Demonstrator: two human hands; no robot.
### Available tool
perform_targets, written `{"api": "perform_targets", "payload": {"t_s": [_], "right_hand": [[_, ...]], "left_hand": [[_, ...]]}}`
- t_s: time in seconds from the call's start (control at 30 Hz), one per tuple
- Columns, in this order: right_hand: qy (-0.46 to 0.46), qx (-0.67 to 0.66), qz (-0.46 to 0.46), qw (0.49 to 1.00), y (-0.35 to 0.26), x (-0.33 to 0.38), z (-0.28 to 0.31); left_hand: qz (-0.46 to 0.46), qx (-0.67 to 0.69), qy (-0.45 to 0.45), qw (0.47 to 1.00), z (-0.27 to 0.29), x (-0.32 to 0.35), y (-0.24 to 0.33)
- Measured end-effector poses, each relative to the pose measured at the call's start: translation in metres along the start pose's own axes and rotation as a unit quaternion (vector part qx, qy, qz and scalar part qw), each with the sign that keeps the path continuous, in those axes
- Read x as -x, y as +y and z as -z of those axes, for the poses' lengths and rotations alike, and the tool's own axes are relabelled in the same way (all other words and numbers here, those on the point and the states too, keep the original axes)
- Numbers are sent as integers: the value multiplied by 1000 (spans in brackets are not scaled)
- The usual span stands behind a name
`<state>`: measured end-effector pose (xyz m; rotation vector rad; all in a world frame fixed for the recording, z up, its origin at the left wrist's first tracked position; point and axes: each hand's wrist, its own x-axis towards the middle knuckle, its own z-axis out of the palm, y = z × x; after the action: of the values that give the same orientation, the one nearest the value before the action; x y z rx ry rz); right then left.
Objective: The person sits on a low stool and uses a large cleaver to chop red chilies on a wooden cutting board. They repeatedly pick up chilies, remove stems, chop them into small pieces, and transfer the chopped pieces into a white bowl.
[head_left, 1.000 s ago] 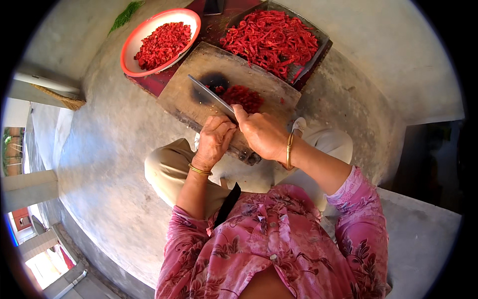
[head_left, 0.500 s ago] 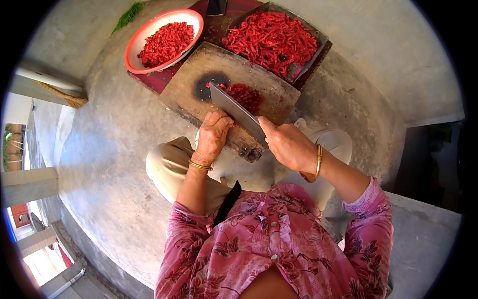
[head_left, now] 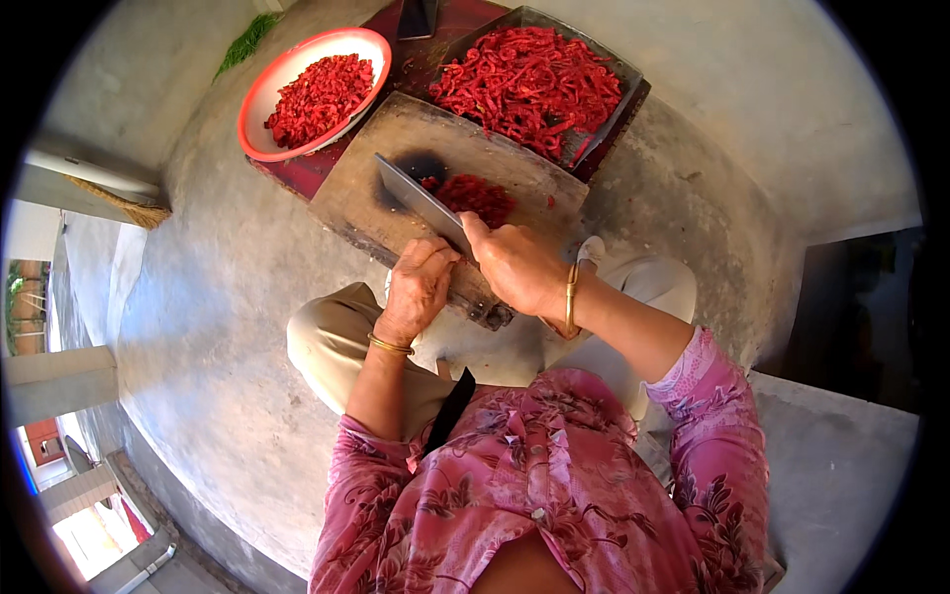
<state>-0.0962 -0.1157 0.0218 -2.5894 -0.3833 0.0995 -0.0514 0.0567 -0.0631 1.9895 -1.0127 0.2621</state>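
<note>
My right hand (head_left: 520,265) grips a cleaver (head_left: 421,203), its broad grey blade slanting up and left across a worn wooden chopping board (head_left: 341,188). Beside the blade, at the board's near edge, my left hand (head_left: 418,287) is closed with fingers curled down. A bit of red chili pepper shows at its fingertips; the rest is hidden under the hand. Chopped red chilies (head_left: 479,200) lie in a heap right of the blade, next to a dark patch on the wood.
Behind the board, a red-rimmed white basin (head_left: 259,94) holds chopped chilies, and a dark metal tray (head_left: 629,87) holds longer ones. Both rest on a low red table (head_left: 305,176) with a phone (head_left: 417,18). A straw broom (head_left: 143,213) and green stalks (head_left: 247,45) lie at left.
My right hand and the cleaver have shifted left, closer to my left hand. The view has tilted slightly, so the board and basin sit a little lower and further left.
</note>
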Motion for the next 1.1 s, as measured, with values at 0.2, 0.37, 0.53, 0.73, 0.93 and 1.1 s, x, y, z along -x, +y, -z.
{"api": "perform_targets", "payload": {"t_s": [0.2, 0.37, 0.53, 0.73, 0.93, 1.1], "right_hand": [[41, -17, 20, 999, 18, 8, 10], [-9, -79, 28, 996, 11, 26, 24], [-65, -34, 7, 997, 7, 37, 24], [-66, 6, -3, 998, -3, 9, 16], [8, 7, 12, 1000, 0, -5, -3], [50, -63, 50, 995, 21, 15, 0]], "left_hand": [[19, 11, 3, 1000, -6, -9, -7], [11, 1, 14, 1000, -4, -5, -10], [26, -28, 11, 999, -3, -6, -6], [18, -37, 27, 999, -4, -2, -10], [20, -27, 30, 999, 0, 2, -2], [15, -29, 42, 999, -1, 1, -4]]}}
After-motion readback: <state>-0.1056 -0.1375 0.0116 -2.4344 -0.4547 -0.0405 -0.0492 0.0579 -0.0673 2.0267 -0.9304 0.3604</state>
